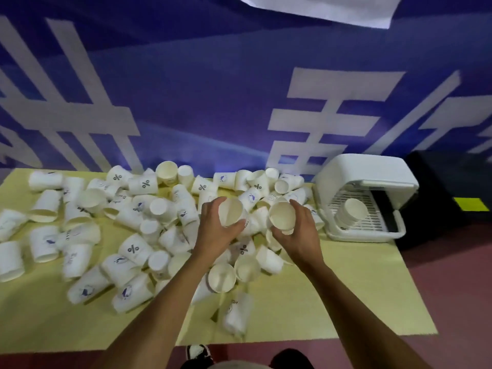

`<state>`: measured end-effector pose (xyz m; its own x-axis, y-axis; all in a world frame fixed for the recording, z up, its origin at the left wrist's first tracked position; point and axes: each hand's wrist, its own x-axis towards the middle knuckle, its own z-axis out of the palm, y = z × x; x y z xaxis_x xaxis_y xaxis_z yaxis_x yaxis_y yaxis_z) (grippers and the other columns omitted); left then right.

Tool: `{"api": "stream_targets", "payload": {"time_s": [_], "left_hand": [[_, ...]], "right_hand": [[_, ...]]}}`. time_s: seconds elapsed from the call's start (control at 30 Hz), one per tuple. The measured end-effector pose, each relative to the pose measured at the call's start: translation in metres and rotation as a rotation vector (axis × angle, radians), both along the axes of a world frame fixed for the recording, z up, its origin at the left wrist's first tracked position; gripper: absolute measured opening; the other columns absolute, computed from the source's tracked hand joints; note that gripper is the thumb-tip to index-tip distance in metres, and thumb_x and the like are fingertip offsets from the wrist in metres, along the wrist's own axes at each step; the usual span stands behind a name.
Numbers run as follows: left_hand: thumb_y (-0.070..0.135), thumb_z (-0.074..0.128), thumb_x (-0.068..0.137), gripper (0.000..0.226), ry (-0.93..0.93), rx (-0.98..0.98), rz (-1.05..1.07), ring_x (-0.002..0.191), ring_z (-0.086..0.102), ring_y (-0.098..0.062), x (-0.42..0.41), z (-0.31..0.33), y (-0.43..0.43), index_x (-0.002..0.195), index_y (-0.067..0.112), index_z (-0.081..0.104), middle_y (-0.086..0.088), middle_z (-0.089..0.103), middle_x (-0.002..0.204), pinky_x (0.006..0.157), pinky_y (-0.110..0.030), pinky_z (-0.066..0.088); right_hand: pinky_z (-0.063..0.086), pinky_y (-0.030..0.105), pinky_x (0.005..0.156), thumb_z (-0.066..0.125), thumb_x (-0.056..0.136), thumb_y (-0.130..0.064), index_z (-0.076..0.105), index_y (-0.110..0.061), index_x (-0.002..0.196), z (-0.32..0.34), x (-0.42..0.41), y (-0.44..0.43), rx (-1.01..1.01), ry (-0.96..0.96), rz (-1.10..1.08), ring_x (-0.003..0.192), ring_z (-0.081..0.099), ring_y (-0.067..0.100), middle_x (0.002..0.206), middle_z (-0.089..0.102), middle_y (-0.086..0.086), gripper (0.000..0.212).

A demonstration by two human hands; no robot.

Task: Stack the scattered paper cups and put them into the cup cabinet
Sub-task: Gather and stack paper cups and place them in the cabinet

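Note:
Several white paper cups (pixel 133 246) lie scattered on a yellow table (pixel 346 288), some printed with a percent sign or a blue logo. My left hand (pixel 213 233) grips one paper cup (pixel 231 210), its mouth facing me. My right hand (pixel 300 235) grips another cup (pixel 282 216), also mouth up, a little right of the first. The two held cups are close together but apart. The white cup cabinet (pixel 354 171) stands at the table's right end with its lid raised; a short stack of cups (pixel 351 210) lies on its grid tray.
A blue wall with large white characters rises right behind the table. To the right of the cabinet stands a dark box (pixel 452 187) with a yellow mark. Reddish floor (pixel 452 302) shows past the table's front and right edges.

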<state>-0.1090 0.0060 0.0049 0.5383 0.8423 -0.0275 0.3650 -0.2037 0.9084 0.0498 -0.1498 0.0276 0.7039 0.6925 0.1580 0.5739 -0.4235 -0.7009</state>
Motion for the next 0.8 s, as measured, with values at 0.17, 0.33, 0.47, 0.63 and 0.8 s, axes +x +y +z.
{"api": "stream_targets", "payload": {"time_s": [0.17, 0.33, 0.47, 0.63, 0.8], "left_hand": [[0.044, 0.081, 0.075, 0.076, -0.008, -0.038, -0.133, 0.115, 0.041, -0.001, 0.062, 0.004, -0.02, 0.139, 0.038, 0.042, 0.017, 0.035, 0.132, 0.092, -0.021, 0.036], [0.043, 0.083, 0.076, 0.081, 0.012, -0.024, -0.175, 0.121, 0.04, -0.004, 0.116, 0.005, -0.042, 0.144, 0.029, 0.04, 0.015, 0.037, 0.136, 0.097, -0.024, 0.036], [0.041, 0.085, 0.074, 0.08, 0.013, -0.027, -0.133, 0.122, 0.044, -0.007, 0.156, 0.003, -0.065, 0.141, 0.026, 0.042, 0.014, 0.043, 0.135, 0.093, -0.02, 0.035], [0.04, 0.086, 0.073, 0.082, 0.052, -0.032, -0.111, 0.122, 0.045, -0.008, 0.196, -0.003, -0.093, 0.141, 0.03, 0.041, 0.01, 0.046, 0.138, 0.096, -0.021, 0.038], [0.04, 0.086, 0.07, 0.084, 0.126, -0.043, -0.132, 0.119, 0.051, -0.012, 0.214, -0.007, -0.099, 0.139, 0.031, 0.04, 0.007, 0.053, 0.134, 0.097, -0.029, 0.043]], "right_hand": [[0.045, 0.034, 0.1, 0.081, 0.08, -0.039, 0.043, -0.022, 0.145, 0.008, 0.054, -0.034, 0.009, -0.008, -0.129, 0.125, 0.05, 0.018, 0.137, 0.052, 0.0, 0.077], [0.046, 0.036, 0.102, 0.08, 0.08, -0.037, 0.039, -0.02, 0.147, 0.005, 0.109, -0.06, 0.018, 0.019, -0.183, 0.125, 0.049, 0.017, 0.14, 0.049, 0.0, 0.08], [0.047, 0.038, 0.098, 0.082, 0.079, -0.033, 0.043, -0.022, 0.141, 0.001, 0.16, -0.084, 0.075, 0.032, -0.271, 0.12, 0.052, 0.02, 0.134, 0.052, 0.0, 0.075], [0.045, 0.04, 0.1, 0.082, 0.079, -0.028, 0.042, -0.015, 0.143, -0.014, 0.212, -0.108, 0.073, 0.035, -0.289, 0.121, 0.052, 0.024, 0.135, 0.051, 0.006, 0.077], [0.047, 0.047, 0.1, 0.08, 0.08, -0.03, 0.043, -0.013, 0.144, -0.027, 0.232, -0.101, 0.01, 0.05, -0.247, 0.12, 0.052, 0.027, 0.135, 0.052, 0.007, 0.076]]}}
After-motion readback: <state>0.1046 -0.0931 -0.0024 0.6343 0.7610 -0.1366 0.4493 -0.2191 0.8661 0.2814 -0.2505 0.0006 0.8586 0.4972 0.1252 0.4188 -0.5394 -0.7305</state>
